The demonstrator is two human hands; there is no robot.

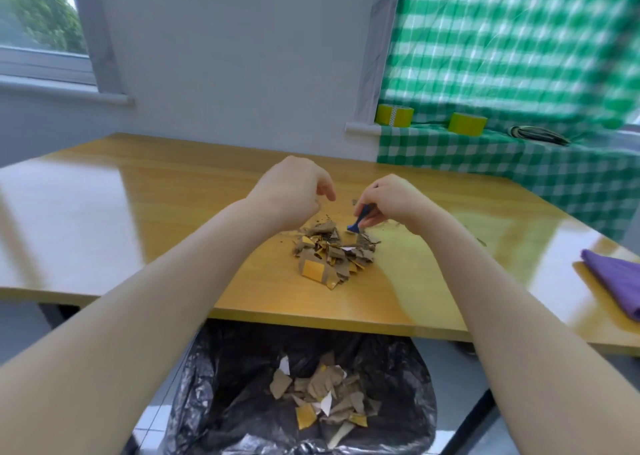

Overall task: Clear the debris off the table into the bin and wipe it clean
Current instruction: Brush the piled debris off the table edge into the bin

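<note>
A heap of torn brown and yellow cardboard scraps (332, 257) lies on the wooden table (138, 212), a short way back from its front edge. My right hand (388, 201) pinches a small blue brush (360, 220) whose head touches the far side of the heap. My left hand (291, 191) hovers just behind the heap, fingers loosely curled, holding nothing. Below the table edge stands a bin lined with a black bag (214, 385), with several scraps lying inside.
A folded purple cloth (616, 281) lies at the table's right edge. A few small crumbs (481, 241) remain on the table to the right. Two yellow-green tape rolls (467, 123) sit on a green checked cloth at the back right.
</note>
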